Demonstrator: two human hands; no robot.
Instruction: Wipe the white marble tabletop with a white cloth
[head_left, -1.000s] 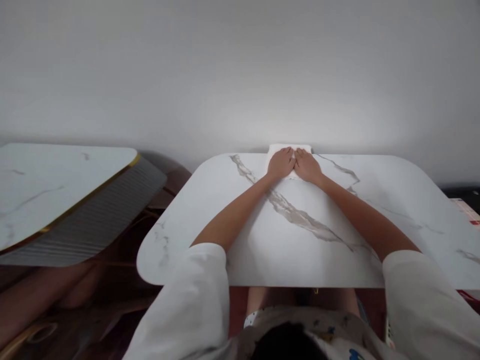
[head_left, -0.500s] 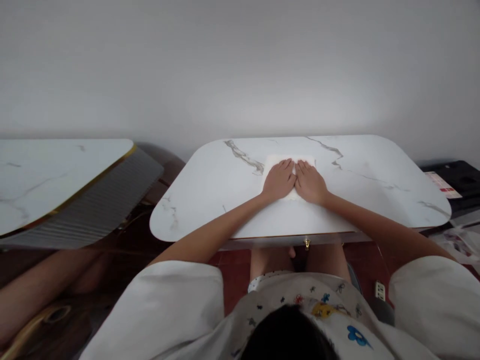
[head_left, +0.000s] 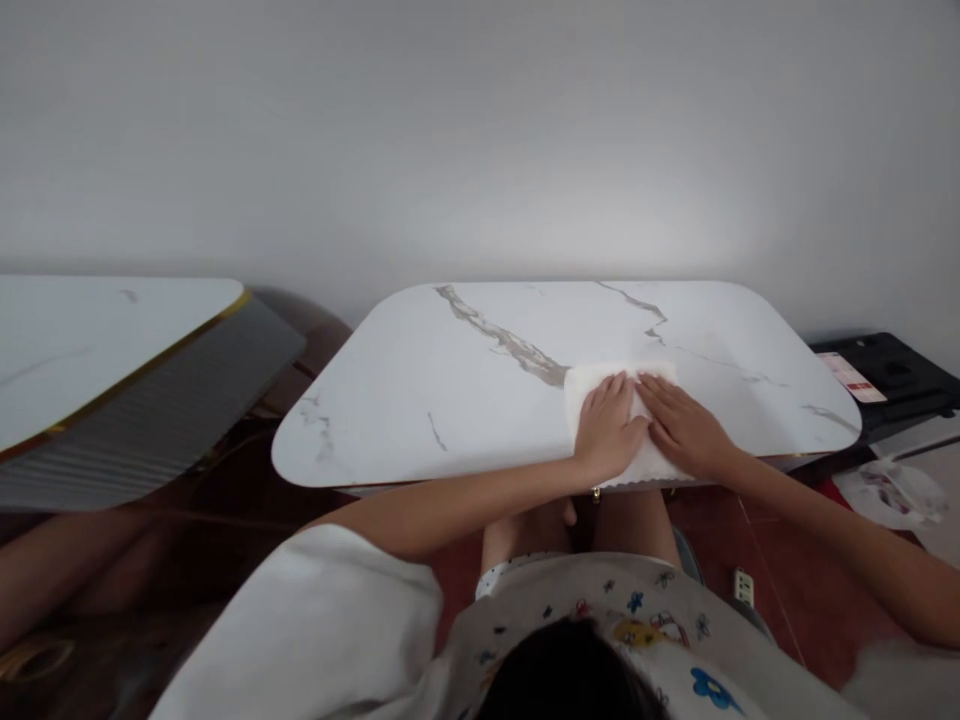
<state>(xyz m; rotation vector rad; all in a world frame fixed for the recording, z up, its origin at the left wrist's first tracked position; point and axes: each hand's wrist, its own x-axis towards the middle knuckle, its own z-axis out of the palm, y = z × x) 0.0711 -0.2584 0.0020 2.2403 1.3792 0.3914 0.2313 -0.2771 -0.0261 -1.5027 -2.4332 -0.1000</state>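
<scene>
A white cloth [head_left: 651, 462] with a wavy edge lies flat on the marble-patterned table [head_left: 390, 420], at its near edge and right of the middle. My left hand [head_left: 609, 428] presses flat on the cloth's left part, fingers stretched away from me. Beside it my right hand [head_left: 686, 425] rests flat on the cloth's right part, its fingers slanting left. Both hands are open, and the thumbs come close together over the cloth. The palms cover much of the cloth, so what lies under them is hidden.
Left stands a second marble-patterned table [head_left: 105, 340] with a gold rim. On the right are a black case [head_left: 892, 365], a card with red print [head_left: 851, 378] and clear plastic wrapping [head_left: 892, 495]. A white power strip [head_left: 743, 587] is on the red floor.
Both hands have slid the cloth toward me and to the right, from the middle of the table to its near edge. They stay flat on it. The view has shifted slightly.
</scene>
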